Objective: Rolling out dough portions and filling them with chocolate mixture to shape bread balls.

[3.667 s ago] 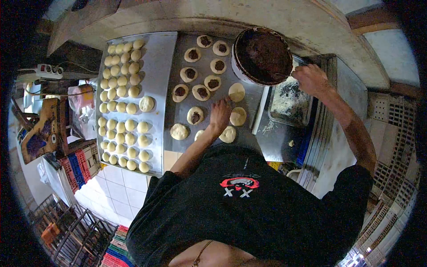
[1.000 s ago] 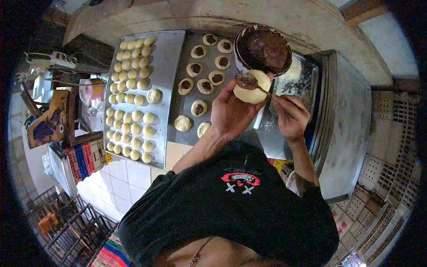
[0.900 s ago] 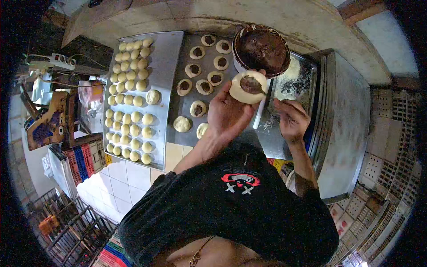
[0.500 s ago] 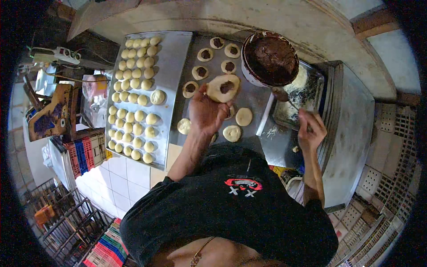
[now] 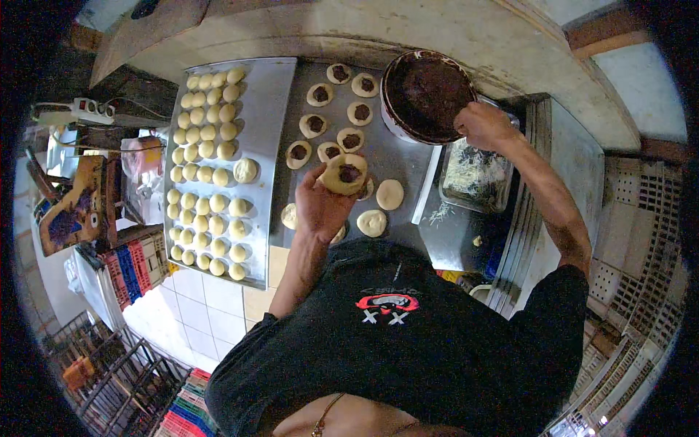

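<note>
My left hand (image 5: 320,204) holds a round dough piece (image 5: 334,177) with dark brown filling in its middle, above a dark tray (image 5: 393,164) bearing several flattened dough rounds, many topped with the same filling. My right hand (image 5: 484,124) is closed at the right rim of a white bucket (image 5: 421,91) of dark brown paste; the spoon it held a moment earlier is hidden by the fingers and bucket. Just below that hand lies a metal pan (image 5: 470,182) of pale shreds.
At left, a silver tray (image 5: 260,167) carries rows of dough balls. A power strip (image 5: 91,111) with cables and a wooden-framed item (image 5: 80,211) are beside it. Stacked metal sheets (image 5: 553,218) line the right; racks (image 5: 109,371) stand lower left, above a tiled floor (image 5: 196,328).
My left hand brought a dough round up, filling appeared on it, and it has since moved down and left. My right hand lifted the spoon away from the dough and moved up onto the bucket's rim.
</note>
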The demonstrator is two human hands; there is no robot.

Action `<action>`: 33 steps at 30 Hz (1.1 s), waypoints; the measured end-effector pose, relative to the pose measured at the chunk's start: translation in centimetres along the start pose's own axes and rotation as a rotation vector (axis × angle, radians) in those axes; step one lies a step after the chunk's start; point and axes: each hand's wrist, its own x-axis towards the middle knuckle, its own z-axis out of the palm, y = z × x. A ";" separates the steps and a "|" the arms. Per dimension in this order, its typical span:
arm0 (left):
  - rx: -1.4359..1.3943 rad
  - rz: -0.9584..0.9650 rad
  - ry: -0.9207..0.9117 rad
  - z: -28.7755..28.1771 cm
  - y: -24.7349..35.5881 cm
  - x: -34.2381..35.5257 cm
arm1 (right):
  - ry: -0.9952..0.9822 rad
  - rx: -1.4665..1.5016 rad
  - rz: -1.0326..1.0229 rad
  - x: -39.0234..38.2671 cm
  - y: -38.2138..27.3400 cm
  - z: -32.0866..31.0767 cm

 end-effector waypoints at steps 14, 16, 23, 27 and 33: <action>-0.004 -0.063 -0.148 3.2 -2.1 0.1 | 0.558 1.023 0.295 -8.6 -3.5 7.3; 0.013 -0.091 -0.177 4.3 -2.9 0.3 | 0.665 1.143 0.326 -10.0 -7.2 5.9; 0.008 -0.161 -0.300 7.9 -5.9 -0.8 | 1.116 0.767 0.162 -11.3 -15.0 3.3; -0.131 -0.182 -0.272 7.8 -5.9 -1.4 | 1.250 0.401 0.128 -10.8 -14.2 4.4; -0.347 -0.189 -0.507 4.0 -4.1 -0.1 | 1.289 0.325 0.108 -11.2 -13.1 4.4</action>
